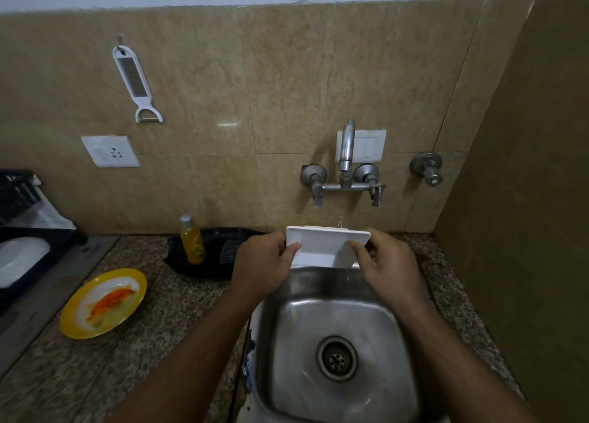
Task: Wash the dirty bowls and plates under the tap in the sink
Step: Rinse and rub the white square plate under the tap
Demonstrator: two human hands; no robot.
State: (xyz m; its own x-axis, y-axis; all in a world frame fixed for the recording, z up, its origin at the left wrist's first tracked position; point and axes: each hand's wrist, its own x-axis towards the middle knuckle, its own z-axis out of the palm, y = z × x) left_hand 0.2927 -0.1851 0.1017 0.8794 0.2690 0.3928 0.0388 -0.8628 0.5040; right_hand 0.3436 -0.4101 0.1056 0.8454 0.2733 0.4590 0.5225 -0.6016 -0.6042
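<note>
A: Centrally, which large fixtures appear?
B: Granite counter (178,311); stainless sink (338,324), drain (336,358) at its floor; wall tap (345,155) above its far edge.

A: And the dish being handled?
B: White square plate (326,247), tilted over the sink's far rim below the tap. Left hand (259,265) and right hand (390,265) each clamp fingers on one side edge.

A: Smaller items?
B: Yellow plate (103,303) with orange residue, on the counter at left; soap bottle (192,239) standing in a black tray (210,263).
</note>
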